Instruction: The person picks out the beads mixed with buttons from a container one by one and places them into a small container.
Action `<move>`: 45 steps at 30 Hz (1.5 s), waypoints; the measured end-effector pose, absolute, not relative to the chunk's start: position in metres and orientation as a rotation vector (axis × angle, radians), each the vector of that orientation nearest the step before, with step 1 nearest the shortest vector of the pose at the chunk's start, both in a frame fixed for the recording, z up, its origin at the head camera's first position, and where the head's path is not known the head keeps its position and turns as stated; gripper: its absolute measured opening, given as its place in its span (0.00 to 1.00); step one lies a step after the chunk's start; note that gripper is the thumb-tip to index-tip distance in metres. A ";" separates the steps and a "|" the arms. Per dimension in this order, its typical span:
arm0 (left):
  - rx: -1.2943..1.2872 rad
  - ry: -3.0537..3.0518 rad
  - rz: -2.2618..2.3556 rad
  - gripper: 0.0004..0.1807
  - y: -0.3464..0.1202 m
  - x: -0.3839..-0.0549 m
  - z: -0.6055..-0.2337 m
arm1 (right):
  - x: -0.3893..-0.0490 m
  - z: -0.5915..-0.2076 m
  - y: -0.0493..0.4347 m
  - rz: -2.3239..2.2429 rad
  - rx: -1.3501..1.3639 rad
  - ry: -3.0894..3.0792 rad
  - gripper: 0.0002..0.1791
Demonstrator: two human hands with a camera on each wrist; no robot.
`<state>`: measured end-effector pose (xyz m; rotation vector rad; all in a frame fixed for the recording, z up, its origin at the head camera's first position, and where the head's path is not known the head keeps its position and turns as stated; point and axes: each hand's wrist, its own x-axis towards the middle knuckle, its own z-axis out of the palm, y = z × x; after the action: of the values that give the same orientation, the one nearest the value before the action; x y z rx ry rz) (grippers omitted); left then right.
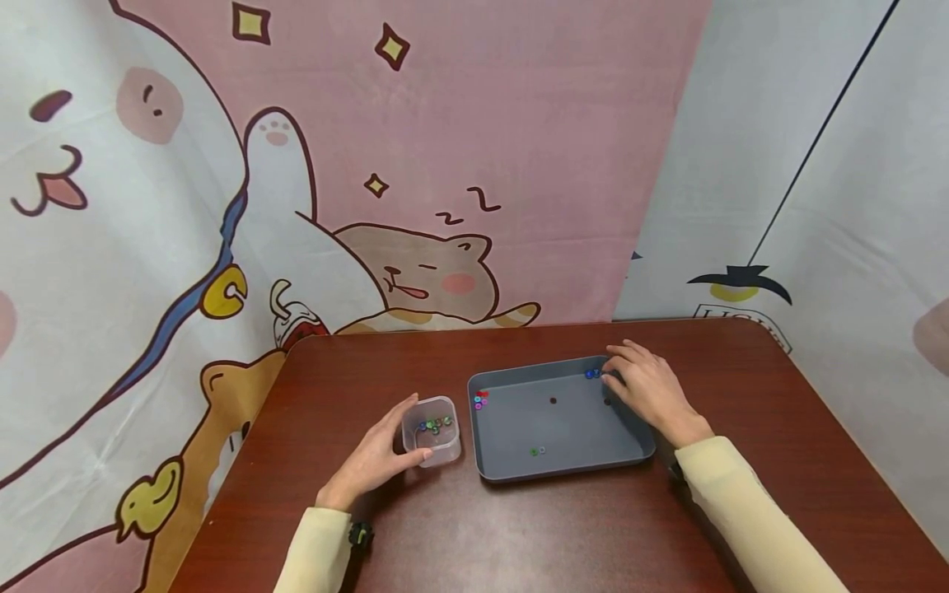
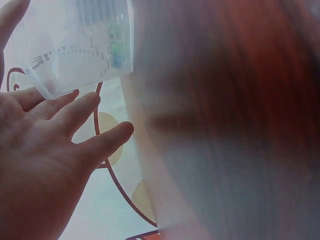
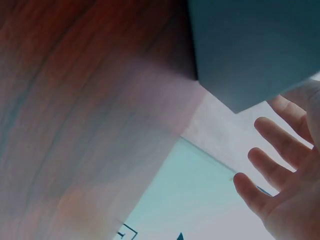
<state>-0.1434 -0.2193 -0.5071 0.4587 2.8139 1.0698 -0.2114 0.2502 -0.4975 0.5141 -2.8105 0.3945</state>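
My left hand holds a clear plastic container on the table, the thumb on its near side and the fingers along its far side. Several small multicoloured beads lie inside. To the right is a shallow grey tray. My right hand reaches over its far right corner, thumb and fingers apart, close to blue beads. In the right wrist view, the grey tray hides the thumb; the visible fingers are spread and loosely bent.
Red, pink and light-blue beads cluster at the tray's left side. Green and pale beads lie near its front, and a dark bead near its middle. A brown wooden table stands before a printed cloth.
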 end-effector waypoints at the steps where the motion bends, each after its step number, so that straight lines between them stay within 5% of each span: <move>1: 0.457 2.814 1.071 0.52 -0.219 -0.143 -0.507 | -0.210 -0.497 0.250 0.401 0.519 -2.793 0.11; 45: 0.451 2.824 1.061 0.52 -0.218 -0.144 -0.507 | -0.154 -0.477 0.156 0.667 0.712 -2.389 0.11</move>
<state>-0.1438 -0.2185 -0.5067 0.4513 2.8238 1.0605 -0.1545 0.1561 -0.4768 0.7124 -2.3887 0.6674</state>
